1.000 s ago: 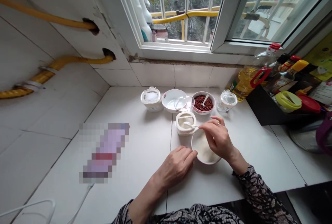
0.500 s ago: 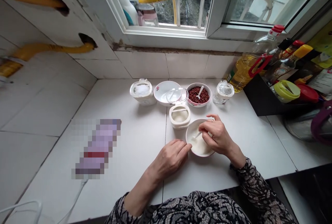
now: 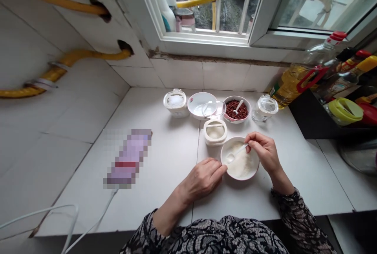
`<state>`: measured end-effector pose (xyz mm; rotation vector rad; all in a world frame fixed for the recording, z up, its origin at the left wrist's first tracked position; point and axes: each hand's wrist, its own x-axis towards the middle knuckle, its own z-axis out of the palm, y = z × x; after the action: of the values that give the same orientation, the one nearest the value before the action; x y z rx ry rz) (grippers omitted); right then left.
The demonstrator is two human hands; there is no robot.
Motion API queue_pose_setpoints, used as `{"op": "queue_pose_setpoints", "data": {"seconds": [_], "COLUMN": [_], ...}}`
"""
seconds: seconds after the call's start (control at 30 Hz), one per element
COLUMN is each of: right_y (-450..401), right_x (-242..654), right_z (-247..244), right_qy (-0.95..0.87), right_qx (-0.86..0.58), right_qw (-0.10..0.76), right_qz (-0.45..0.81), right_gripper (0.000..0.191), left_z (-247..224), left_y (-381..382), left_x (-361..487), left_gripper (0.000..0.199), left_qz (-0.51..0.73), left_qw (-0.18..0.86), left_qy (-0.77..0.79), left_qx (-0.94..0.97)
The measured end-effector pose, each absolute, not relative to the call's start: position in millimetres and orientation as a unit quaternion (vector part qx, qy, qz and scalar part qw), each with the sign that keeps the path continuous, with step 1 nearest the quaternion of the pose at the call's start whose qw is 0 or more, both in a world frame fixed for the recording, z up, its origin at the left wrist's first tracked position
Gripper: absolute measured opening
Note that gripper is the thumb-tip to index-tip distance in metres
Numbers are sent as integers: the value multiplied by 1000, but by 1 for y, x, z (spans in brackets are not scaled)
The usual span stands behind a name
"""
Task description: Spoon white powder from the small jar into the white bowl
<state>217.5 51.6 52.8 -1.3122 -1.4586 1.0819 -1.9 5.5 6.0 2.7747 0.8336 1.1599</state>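
A white tiled bench (image 3: 165, 144) runs under a window with a white frame (image 3: 203, 38), with a yellow gas pipe (image 3: 79, 53) along the tiled wall to the left and a bottle of cooking oil (image 3: 290, 83) at the right end among other bottles. A pixelated, blurred object (image 3: 128, 159) lies on the bench left of the hands. Along the back stand a lidded white tub (image 3: 176, 103) showing white contents, a shallow white dish (image 3: 200, 104), a bowl of dark red grains (image 3: 237, 108) with a small spoon (image 3: 238, 106) standing in it, and a clear-lidded glass jar (image 3: 264, 108). In front of these, a square white tub (image 3: 215, 132) has its clear lid (image 3: 213, 109) raised open, with some pale powder inside. Nearest the person sits a white bowl (image 3: 240, 177) holding a low layer of white powder (image 3: 243, 165), so some powder is in the bowl and some remains in the open tub. The right hand (image 3: 263, 154) pinches a small white spoon (image 3: 237, 154) narrowly between its fingers, the bowl of the spoon over the powder. The left hand (image 3: 202, 179) rests empty just beside the bowl, its fingers loosely curled.
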Motion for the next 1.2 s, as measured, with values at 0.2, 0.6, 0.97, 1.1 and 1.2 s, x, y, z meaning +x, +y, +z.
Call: {"op": "queue_pose_setpoints", "data": {"seconds": [0.2, 0.6, 0.97, 1.1, 1.2], "right_y": [59, 55, 53, 51, 52], "right_x": [225, 204, 197, 209, 215], "right_z": [49, 54, 58, 64, 61], "right_qy": [-511, -542, -824, -782, -796], "right_qx": [-526, -493, -349, -382, -391], "right_qw": [476, 553, 445, 491, 460], "right_qz": [485, 397, 7, 31, 43], "right_gripper": [11, 8, 30, 22, 18], "left_z": [6, 3, 5, 5, 5], "left_y": [5, 4, 4, 4, 5], "left_x": [-1, -1, -1, -2, -3], "left_gripper": [28, 28, 29, 27, 25], "left_qz": [360, 351, 360, 371, 369], "left_qw": [-11, -5, 3, 5, 11], "left_qy": [276, 279, 276, 270, 267], "left_qx": [891, 894, 891, 889, 890]}}
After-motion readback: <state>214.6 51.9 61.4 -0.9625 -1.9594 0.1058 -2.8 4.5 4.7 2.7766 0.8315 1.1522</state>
